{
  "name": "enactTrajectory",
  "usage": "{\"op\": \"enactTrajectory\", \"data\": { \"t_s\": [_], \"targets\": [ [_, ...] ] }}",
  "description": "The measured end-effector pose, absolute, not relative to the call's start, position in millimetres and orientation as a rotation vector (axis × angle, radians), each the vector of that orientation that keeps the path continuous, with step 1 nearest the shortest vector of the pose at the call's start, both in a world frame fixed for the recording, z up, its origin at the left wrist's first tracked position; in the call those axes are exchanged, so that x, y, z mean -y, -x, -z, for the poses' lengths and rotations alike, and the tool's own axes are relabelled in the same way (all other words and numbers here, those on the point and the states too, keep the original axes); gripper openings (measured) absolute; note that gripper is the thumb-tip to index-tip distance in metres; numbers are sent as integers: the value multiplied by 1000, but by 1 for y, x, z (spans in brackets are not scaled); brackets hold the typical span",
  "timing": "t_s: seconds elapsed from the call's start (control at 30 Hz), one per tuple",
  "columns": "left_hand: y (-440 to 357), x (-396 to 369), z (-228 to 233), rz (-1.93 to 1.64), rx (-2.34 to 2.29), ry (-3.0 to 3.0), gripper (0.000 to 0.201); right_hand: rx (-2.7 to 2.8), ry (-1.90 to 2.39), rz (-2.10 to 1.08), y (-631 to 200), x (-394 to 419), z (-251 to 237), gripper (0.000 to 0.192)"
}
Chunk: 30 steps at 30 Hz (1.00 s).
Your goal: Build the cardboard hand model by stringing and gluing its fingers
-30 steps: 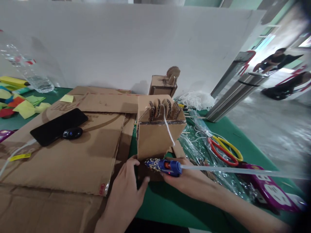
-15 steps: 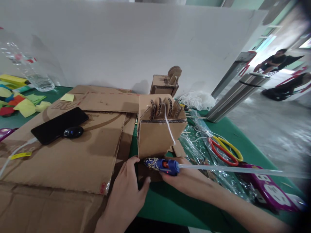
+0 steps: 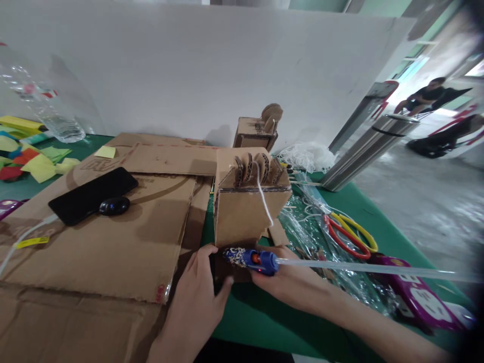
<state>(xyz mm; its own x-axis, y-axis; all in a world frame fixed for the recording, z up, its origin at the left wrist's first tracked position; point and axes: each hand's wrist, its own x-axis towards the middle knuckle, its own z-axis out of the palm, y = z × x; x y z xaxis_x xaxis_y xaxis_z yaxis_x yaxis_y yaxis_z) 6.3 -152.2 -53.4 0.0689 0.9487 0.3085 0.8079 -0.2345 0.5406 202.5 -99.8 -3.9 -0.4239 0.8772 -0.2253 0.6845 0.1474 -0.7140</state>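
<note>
A blue hot glue gun (image 3: 249,259) is in my right hand (image 3: 287,277), its long clear glue stick (image 3: 359,267) sticking out to the right. Its tip, crusted with pale residue, points left at the lower part of a brown cardboard box model (image 3: 249,214). My left hand (image 3: 202,290) grips the near left edge of the model's lower cardboard, thumb and fingers around it. On top of the model stand several corrugated cardboard discs (image 3: 256,167). A white string (image 3: 263,199) hangs from them down the front. My right fingers are partly hidden behind the glue gun.
Left of the model lie cardboard sheets (image 3: 151,242) with a black phone (image 3: 94,194) and a mouse (image 3: 114,205). Red and yellow scissors (image 3: 350,234), plastic wrap and a purple package (image 3: 416,292) lie right. Behind stands a smaller cardboard model (image 3: 255,128) before a white panel (image 3: 207,70).
The back end of the glue stick has dipped slightly. Both hands and the cardboard model stay almost where they were.
</note>
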Motion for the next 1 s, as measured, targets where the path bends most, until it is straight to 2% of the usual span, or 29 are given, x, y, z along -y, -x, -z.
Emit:
{"op": "enactTrajectory", "data": {
  "t_s": [0.33,0.57,1.0],
  "targets": [
    [-7,152,55,-913,-1780,-2053,38,2488,1489,-813,-196,96,-11,13],
    [-8,151,54,-890,-1791,-2043,38,2836,1152,-386,-201,94,-11,17],
    [-7,152,55,-899,-1787,-2061,38,2835,1249,-490,-201,92,-3,11]
  ]
}}
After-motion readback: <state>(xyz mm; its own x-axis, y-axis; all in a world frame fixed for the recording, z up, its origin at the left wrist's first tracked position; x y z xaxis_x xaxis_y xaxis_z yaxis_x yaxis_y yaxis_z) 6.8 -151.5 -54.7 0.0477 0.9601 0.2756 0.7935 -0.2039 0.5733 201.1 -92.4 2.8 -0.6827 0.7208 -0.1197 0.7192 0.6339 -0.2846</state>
